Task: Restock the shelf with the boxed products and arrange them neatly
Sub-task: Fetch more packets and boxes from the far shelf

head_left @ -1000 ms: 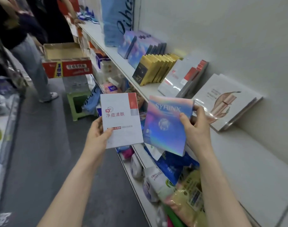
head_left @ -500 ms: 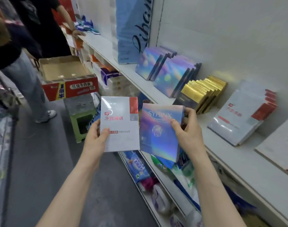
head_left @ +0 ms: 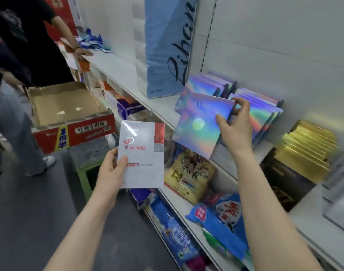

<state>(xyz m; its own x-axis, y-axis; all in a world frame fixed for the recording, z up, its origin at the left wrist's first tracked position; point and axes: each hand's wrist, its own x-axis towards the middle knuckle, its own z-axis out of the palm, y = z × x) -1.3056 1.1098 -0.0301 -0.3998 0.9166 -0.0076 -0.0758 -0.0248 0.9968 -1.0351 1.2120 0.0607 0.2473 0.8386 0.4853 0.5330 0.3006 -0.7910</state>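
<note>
Lowest in the frame, two bare forearms reach up from the bottom edge. The left hand (head_left: 111, 171), left of centre, grips a white box with a red corner (head_left: 141, 153) by its lower left edge, thumb laid across the front and fingers behind. That box stands upright in the air, off the shelf, printed face toward the camera.

The right hand (head_left: 233, 126), right of centre, pinches a holographic box (head_left: 200, 124) at its upper right corner, thumb on the shiny front and fingers curled over the top edge. The box is tilted, over the front lip of the upper shelf (head_left: 116, 69), its top corner in front of the gap between two rows. I cannot tell whether it touches the shelf.

Below them, on the lower shelf, lie a yellow bag (head_left: 188, 177) and blue bags (head_left: 220, 218).

Just behind the held box, two rows of holographic boxes (head_left: 263, 112) lean back on the upper shelf. To their right, at the right edge, stands a row of gold boxes (head_left: 308, 145), blurred. Further along, top centre, rises a tall blue pack (head_left: 167, 45).

In the left of the frame sits an open cardboard tray (head_left: 69, 106), and in the upper left another person (head_left: 30, 45) rests a hand on the far end of the shelf.
</note>
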